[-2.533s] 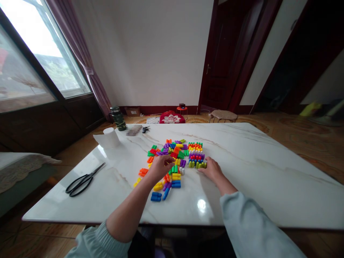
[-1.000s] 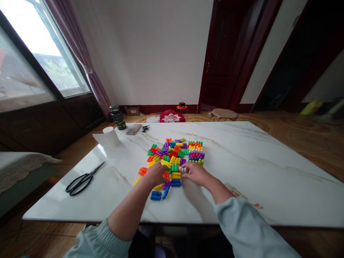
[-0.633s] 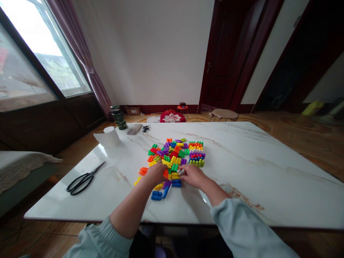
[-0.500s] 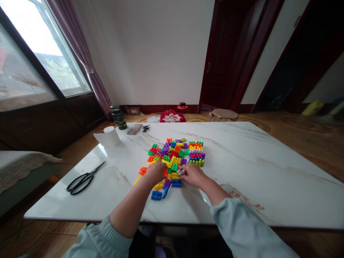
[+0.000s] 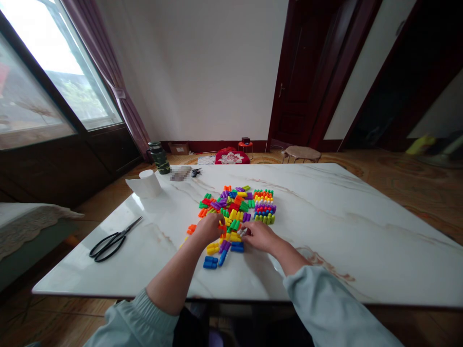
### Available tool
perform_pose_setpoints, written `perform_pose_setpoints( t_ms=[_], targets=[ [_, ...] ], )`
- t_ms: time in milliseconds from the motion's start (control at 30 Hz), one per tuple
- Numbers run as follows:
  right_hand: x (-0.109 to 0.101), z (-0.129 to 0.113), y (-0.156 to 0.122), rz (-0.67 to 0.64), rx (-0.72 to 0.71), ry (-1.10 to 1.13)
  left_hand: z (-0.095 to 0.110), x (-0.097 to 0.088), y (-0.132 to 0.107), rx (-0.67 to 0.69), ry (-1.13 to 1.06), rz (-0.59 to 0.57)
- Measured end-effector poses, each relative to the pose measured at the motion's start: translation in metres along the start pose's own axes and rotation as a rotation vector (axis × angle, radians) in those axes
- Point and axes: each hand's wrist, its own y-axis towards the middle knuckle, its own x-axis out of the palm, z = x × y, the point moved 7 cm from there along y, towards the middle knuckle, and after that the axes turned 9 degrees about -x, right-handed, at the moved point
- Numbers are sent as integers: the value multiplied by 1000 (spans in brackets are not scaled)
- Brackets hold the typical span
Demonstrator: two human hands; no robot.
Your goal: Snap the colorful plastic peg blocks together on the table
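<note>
Reaching into the lower edge of a heap of multicoloured plastic peg blocks (image 5: 227, 212) on the white marble table (image 5: 325, 231), the left hand (image 5: 210, 229) and the right hand (image 5: 261, 236) work only a short way apart, and that closeness looks like the main risk. The left hand's fingers (image 5: 220, 224) curl down over orange and yellow pegs, while the right hand's fingers (image 5: 250, 230) come together beside a small pale peg (image 5: 243, 232). The hands hide too much to tell whether either set is clamped on anything. A wrist dragged sideways could sweep loose pegs into the tidy rows of pegs (image 5: 264, 208) just up and to the right, scrambling their colour bands. The polished marble looks slick, so a rounded peg squeezed too hard or released carelessly could skid or roll, perhaps into the blue pegs (image 5: 237, 246) just beside the right hand or toward the near edge of the table. Pegs packed this tightly may also catch on each other, so lifting one could drag a neighbour with it. The black-handled scissors (image 5: 115, 239) lie well to the left, apart from the pegs.
</note>
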Motion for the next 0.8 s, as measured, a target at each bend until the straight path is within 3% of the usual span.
perform_pose_setpoints(
  t_ms=[167, 267, 467, 633, 800],
  targets=[
    [2, 2, 1, -12, 10, 4, -2, -18, 11, -18, -141, 185],
    [2, 2, 1, -15, 16, 9, -5, -19, 15, -4, -192, 218],
    [-7, 2, 1, 59, 66, -8, -9, -2, 13, 83, -144, 130],
    [-14, -1, 9, 204, 78, -70, -2, 17, 6, 111, 47, -56],
    [-4, -7, 26, 252, 72, -97, 0, 14, 2, 34, 172, -107]
  ],
)
